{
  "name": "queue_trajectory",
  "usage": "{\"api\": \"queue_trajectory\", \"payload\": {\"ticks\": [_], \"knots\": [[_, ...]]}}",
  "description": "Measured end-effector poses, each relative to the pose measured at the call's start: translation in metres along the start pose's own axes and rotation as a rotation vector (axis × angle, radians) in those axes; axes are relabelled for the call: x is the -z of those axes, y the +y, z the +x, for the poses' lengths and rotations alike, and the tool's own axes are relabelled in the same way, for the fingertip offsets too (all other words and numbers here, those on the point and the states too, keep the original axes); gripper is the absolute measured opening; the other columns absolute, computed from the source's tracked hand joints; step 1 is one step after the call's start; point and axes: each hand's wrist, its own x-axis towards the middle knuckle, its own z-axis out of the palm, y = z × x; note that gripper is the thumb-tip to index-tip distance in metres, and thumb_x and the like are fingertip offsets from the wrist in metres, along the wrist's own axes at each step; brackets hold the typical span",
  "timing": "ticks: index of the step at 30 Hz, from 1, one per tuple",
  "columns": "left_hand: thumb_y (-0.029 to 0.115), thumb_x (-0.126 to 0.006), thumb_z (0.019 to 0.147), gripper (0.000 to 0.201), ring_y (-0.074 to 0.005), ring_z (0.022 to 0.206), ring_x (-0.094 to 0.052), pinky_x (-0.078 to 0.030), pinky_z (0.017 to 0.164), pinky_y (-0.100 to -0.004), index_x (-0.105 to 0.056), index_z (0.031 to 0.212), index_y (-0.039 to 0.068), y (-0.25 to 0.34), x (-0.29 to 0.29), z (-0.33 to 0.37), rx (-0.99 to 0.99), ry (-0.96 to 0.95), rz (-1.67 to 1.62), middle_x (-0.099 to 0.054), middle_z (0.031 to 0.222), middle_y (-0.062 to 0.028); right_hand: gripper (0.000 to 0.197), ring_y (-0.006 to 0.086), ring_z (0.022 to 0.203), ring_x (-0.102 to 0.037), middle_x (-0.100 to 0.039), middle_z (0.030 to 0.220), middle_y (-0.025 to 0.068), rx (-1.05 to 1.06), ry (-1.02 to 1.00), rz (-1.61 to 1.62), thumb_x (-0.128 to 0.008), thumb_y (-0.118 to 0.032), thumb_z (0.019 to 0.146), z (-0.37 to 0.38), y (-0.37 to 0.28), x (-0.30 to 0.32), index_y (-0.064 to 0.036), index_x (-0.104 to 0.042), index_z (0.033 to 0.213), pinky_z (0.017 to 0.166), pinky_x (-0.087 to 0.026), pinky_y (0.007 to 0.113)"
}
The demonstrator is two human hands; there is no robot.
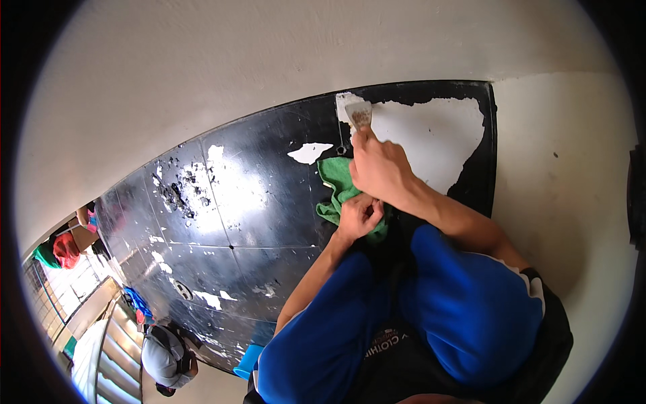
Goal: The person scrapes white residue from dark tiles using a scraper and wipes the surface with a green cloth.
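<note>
My right hand (382,168) is closed round a scraper (360,114) with a wide, stained blade. The blade rests against the black surface (289,195) close to its far edge. Just beside it lies a large bared white patch (424,135) with a ragged black border. Nearer to me, my left hand (360,217) has its fingers curled on a crumpled green cloth (333,178), which spreads out under and beyond it. What lies under the cloth is hidden.
Smaller white patches and flaked spots (185,188) dot the glossy black surface to the left. A pale wall (202,60) borders its far side. At lower left are another person (165,357), a blue container (248,361) and a railing (121,363). Red and green items (65,250) hang farther left.
</note>
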Motion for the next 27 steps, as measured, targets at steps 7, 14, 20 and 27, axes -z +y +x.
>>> {"api": "queue_trajectory", "payload": {"ticks": [7, 14, 20, 27], "knots": [[0.004, -0.068, 0.083, 0.012, -0.0220, 0.049, -0.054, -0.044, 0.050, -0.0339, -0.062, 0.073, 0.001, -0.001, -0.001, -0.002, 0.025, -0.023, 0.005, -0.057, 0.062, -0.0102, 0.040, 0.0410, 0.063, -0.071, -0.063, 0.116, 0.0361, -0.005, 0.013, -0.006, -0.066, -0.013, 0.080, 0.008, 0.002, -0.007, 0.0151, -0.057, 0.107, 0.053, -0.059, 0.045], [0.005, -0.069, 0.082, 0.013, -0.0240, 0.051, -0.056, -0.046, 0.051, -0.0350, -0.061, 0.072, 0.003, 0.000, 0.002, 0.001, 0.049, -0.048, 0.032, -0.058, 0.062, -0.0105, 0.042, 0.0407, 0.061, -0.070, -0.064, 0.108, 0.0322, 0.018, 0.009, 0.015, -0.066, -0.013, 0.080, 0.018, 0.006, -0.002, 0.0155, -0.056, 0.109, 0.053, -0.059, 0.045], [0.003, -0.069, 0.087, 0.022, -0.0218, 0.048, -0.053, -0.041, 0.047, -0.0334, -0.057, 0.068, 0.002, 0.001, -0.001, 0.000, -0.062, 0.032, 0.006, -0.055, 0.060, -0.0104, 0.039, 0.0395, 0.062, -0.070, -0.066, 0.107, 0.0297, 0.041, 0.047, -0.005, -0.064, -0.011, 0.081, 0.007, 0.004, -0.007, 0.0156, -0.056, 0.109, 0.054, -0.059, 0.045], [0.004, -0.069, 0.088, 0.023, -0.0184, 0.046, -0.051, -0.040, 0.046, -0.0314, -0.057, 0.069, 0.003, 0.003, 0.003, 0.003, -0.029, 0.020, 0.003, -0.054, 0.061, -0.0087, 0.034, 0.0414, 0.074, -0.070, -0.067, 0.109, 0.0253, 0.030, 0.101, 0.175, -0.063, -0.006, 0.083, -0.005, 0.022, 0.006, 0.0047, -0.055, 0.114, 0.066, -0.058, 0.048]]}}
